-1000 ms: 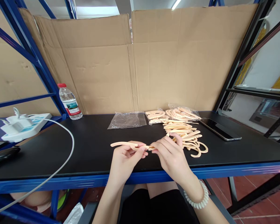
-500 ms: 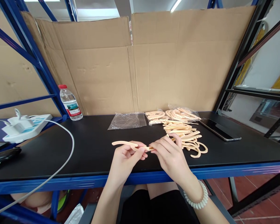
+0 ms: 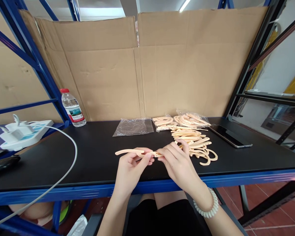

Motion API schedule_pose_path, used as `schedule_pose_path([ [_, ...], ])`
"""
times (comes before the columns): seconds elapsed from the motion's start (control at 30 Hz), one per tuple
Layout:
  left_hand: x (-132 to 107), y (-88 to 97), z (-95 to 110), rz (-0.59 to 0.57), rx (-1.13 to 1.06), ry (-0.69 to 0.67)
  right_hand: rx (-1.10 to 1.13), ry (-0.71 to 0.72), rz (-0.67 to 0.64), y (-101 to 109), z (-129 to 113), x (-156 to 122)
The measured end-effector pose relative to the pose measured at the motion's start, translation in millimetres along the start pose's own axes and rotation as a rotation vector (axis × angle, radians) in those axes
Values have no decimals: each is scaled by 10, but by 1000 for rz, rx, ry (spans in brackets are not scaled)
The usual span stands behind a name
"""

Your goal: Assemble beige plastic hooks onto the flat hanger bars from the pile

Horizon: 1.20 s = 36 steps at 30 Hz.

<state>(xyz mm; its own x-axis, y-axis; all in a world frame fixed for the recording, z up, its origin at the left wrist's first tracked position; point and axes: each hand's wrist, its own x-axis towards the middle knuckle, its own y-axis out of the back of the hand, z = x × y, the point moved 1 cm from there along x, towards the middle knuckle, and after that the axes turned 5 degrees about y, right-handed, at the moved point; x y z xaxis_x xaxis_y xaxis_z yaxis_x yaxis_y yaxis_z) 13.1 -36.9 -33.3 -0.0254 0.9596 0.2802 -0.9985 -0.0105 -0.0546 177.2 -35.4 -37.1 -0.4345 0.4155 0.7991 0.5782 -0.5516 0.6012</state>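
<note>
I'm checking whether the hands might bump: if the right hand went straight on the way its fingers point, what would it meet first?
Most likely the left hand, close ahead of the right hand, with a bit of pale strip between them. Depth is hard to judge from one view.

At the lower centre of the frame, our left hand (image 3: 130,167) and right hand (image 3: 179,161) pinch a pale slender item (image 3: 126,151) above the black desk (image 3: 95,157). Right of centre we see a pile of loose pale pieces (image 3: 189,133), with plastic-wrapped bundles (image 3: 193,120) just behind and a clear bag (image 3: 133,127) to their left. A phone (image 3: 230,136) lies at centre right; a red-capped bottle (image 3: 73,110) stands at left.
</note>
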Motion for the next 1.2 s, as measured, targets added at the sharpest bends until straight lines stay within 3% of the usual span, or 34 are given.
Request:
schedule_pose_path([
  [0.4, 9, 35, 2, 122, -145, 47, 93, 13, -64, 0, 9, -26],
  [0.53, 26, 67, 16, 161, -249, 55, 87, 44, 5, -11, 16, -20],
  [0.7, 46, 87, 6, 197, -275, 73, -10, -55, 127, -12, 38, -21],
  [0.97, 21, 42, 59, 215, -183, 93, 413, -312, 183, 13, 107, -50],
  [1.2, 10, -32, 121, 165, -65, 209, 981, -583, 279, 54, 180, -74],
])
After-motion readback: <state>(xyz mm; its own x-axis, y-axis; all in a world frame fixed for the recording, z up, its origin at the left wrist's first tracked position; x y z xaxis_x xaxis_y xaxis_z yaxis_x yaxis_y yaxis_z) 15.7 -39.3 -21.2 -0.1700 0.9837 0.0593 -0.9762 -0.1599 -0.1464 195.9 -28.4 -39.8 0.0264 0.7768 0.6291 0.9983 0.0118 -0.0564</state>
